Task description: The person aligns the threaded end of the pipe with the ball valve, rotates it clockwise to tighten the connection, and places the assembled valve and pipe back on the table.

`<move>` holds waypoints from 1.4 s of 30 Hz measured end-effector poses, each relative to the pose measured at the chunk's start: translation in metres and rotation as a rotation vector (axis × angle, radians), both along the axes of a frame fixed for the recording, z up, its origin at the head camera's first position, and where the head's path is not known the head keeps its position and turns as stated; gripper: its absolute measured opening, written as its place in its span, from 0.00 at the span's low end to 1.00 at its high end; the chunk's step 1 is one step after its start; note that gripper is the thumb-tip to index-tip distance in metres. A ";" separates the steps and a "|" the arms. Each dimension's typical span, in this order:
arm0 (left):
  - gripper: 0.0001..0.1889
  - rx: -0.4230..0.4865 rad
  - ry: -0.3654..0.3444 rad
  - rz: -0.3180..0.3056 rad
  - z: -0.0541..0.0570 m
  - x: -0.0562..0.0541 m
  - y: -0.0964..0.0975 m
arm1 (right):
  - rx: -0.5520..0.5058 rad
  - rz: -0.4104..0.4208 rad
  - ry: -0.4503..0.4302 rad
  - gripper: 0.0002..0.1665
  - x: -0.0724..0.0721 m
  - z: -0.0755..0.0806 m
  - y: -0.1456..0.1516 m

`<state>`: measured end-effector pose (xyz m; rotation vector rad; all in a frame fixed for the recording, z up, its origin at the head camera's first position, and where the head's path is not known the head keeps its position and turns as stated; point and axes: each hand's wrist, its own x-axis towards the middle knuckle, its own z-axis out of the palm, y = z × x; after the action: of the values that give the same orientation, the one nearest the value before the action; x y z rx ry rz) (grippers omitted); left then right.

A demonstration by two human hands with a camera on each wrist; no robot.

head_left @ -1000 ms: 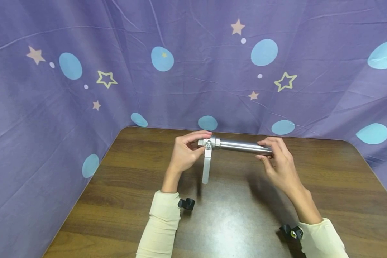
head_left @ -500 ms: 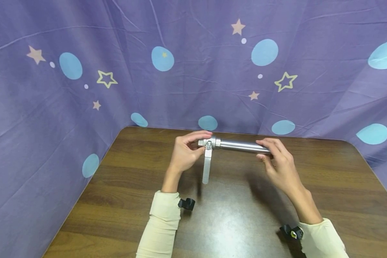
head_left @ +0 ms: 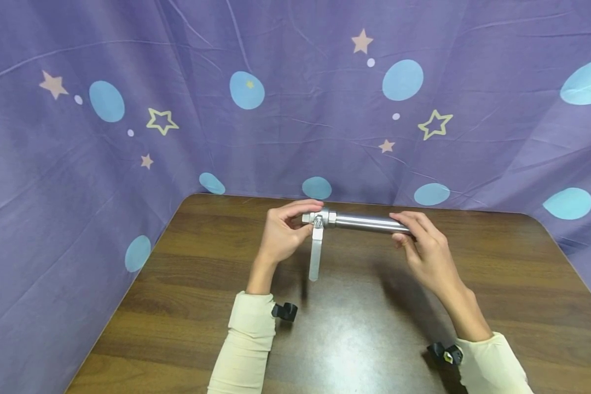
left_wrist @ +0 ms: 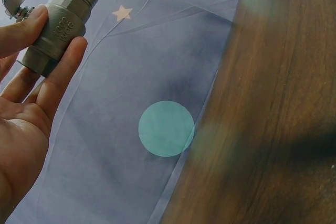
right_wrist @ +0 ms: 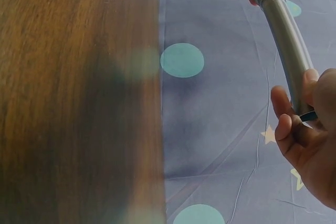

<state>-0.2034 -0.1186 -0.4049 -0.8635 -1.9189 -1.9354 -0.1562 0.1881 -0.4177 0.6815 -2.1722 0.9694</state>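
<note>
My left hand (head_left: 287, 232) grips a silver ball valve (head_left: 323, 217) by its body, thumb on the near side and fingers on the far side. The valve's flat lever (head_left: 315, 257) points down toward me. Raised lettering shows on the valve body (left_wrist: 62, 29) in the left wrist view. A smooth metal pipe (head_left: 364, 221) runs rightward from the valve, joined to it end to end. Around the pipe's right end, my right hand (head_left: 428, 251) holds it between thumb and fingers. Valve and pipe are held above the table, nearly level.
The brown wooden table (head_left: 202, 328) lies under both hands, its rounded far corners near a purple curtain (head_left: 295, 137) printed with stars and blue ovals. Black mounts sit at both wrists, by the cream sleeves (head_left: 246, 339).
My right hand's fingers have shifted slightly left along the pipe. The left hand and the valve have kept their place.
</note>
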 end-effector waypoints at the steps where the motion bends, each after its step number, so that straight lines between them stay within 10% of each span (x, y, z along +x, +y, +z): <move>1: 0.20 0.000 0.001 0.001 0.000 0.000 0.000 | 0.003 -0.006 0.005 0.30 0.000 0.000 0.000; 42: 0.20 -0.021 0.015 0.016 -0.001 0.000 -0.001 | -0.053 -0.036 0.022 0.28 0.000 0.000 -0.002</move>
<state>-0.2036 -0.1195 -0.4055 -0.8635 -1.9353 -1.8974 -0.1565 0.1856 -0.4178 0.6231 -2.1252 0.9922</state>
